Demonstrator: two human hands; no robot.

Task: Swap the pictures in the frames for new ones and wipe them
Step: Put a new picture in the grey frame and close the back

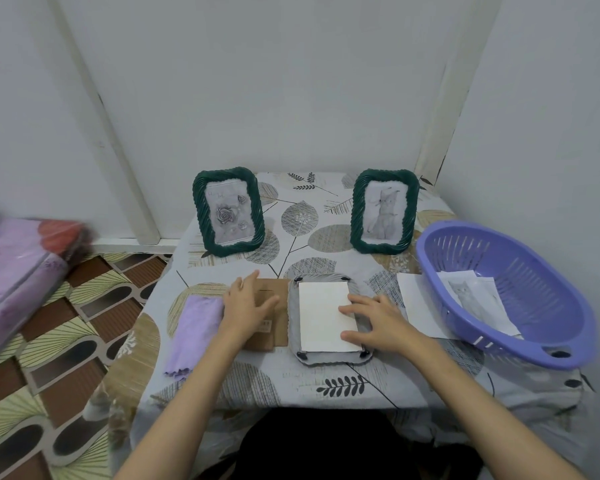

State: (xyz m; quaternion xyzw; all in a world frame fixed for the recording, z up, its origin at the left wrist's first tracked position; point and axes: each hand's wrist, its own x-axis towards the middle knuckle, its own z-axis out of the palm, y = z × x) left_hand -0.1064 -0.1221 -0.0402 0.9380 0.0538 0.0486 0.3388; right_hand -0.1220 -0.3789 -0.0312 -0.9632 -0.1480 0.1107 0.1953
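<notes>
A third frame [296, 341] lies face down in the middle of the table, with a white sheet [323, 313] in its back opening. My right hand [371, 323] rests flat on the sheet's right edge, fingers straight. My left hand [246, 303] lies flat on the brown cardboard backing [274, 327] just left of the frame. A folded lilac cloth [194, 334] sits left of that. Two green frames stand at the back: one with a rose picture [228, 211], one with a cat picture [383, 211].
A purple slotted basket [520, 265] at the right holds loose pictures, a cat drawing [471, 296] on top. A white sheet [420, 306] lies on the table beside it. A pink bundle [18, 271] sits on the floor at left. Walls close in behind.
</notes>
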